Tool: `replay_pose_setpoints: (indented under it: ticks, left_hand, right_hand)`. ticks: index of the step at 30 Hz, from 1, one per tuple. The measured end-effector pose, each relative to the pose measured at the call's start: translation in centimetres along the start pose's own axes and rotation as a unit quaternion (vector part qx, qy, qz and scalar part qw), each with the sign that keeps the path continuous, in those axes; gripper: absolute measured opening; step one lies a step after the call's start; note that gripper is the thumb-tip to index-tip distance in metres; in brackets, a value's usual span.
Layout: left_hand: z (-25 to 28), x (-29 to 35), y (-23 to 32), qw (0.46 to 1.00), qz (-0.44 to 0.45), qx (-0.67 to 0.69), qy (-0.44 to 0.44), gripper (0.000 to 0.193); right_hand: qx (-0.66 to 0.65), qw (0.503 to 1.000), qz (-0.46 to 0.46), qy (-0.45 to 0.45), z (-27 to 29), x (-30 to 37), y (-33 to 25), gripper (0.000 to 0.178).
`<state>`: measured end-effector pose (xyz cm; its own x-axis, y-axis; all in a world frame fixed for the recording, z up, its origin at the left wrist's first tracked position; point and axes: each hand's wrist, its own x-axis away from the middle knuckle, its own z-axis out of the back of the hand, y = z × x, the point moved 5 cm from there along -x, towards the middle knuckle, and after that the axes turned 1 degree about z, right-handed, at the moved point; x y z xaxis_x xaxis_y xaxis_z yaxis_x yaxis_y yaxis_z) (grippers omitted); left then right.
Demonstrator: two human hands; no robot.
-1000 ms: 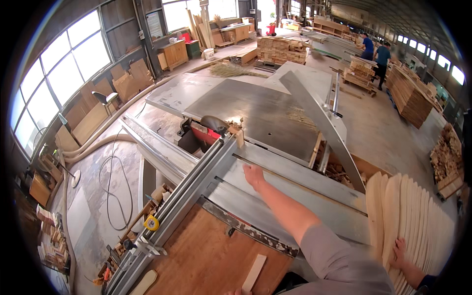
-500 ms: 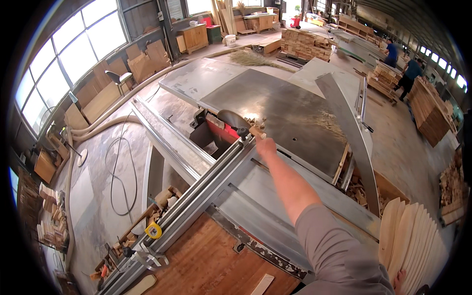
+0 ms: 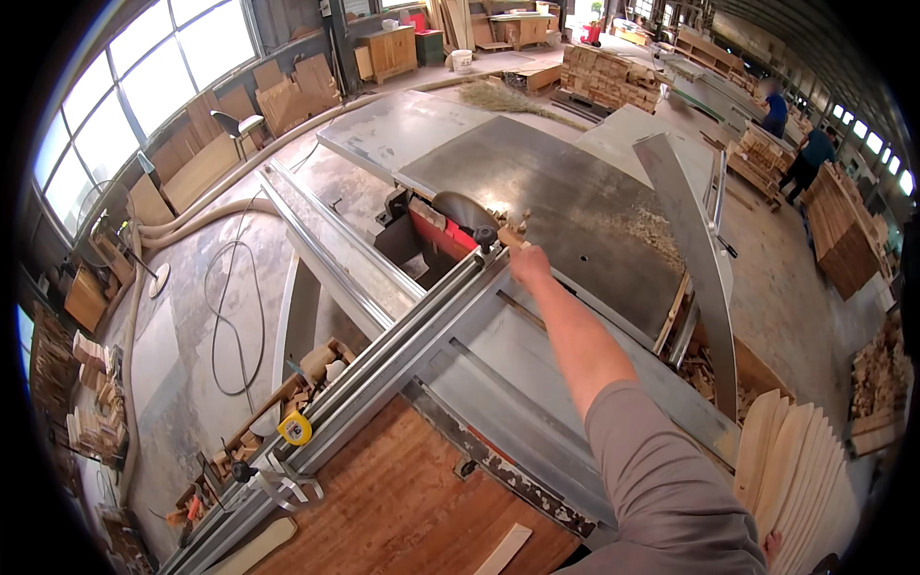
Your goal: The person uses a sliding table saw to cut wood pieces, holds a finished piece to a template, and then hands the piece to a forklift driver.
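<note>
In the head view, our right hand [image 3: 530,266] appears to touch the small wooden block [image 3: 512,236] at the fence's [image 3: 428,334] end, near the saw blade [image 3: 465,208] — fingertips hidden, so we cannot tell whether they pinch it. Our left hand is out of view. Curved slats [image 3: 781,465] stand at right — how many are done or left, we cannot tell.

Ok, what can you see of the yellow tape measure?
The tape measure has a rounded yellow case, plastic by its look, with a pale face bearing dark marks. It lies tilted at the left edge of the long metal rail. No pulled-out tape shows. Whether it rests fully on the rail, I can't tell.
</note>
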<state>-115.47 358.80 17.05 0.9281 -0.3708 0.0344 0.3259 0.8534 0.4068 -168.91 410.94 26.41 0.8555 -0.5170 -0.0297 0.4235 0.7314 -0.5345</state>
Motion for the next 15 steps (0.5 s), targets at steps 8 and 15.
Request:
replay_pose_setpoints:
  ticks: [8,15]
  left_hand:
    - [2.3,-1.8,1.2,1.0,-0.015,0.017,-0.007,0.04]
    - [4.0,-2.5,2.4,1.0,-0.018,0.021,0.006,0.039]
  right_hand:
    - [-0.066,0.995,-0.05,0.064,-1.7,-0.5,4.1,0.057]
    - [-0.192,0.978,0.072,-0.03,-0.3,18.3,-0.3,0.056]
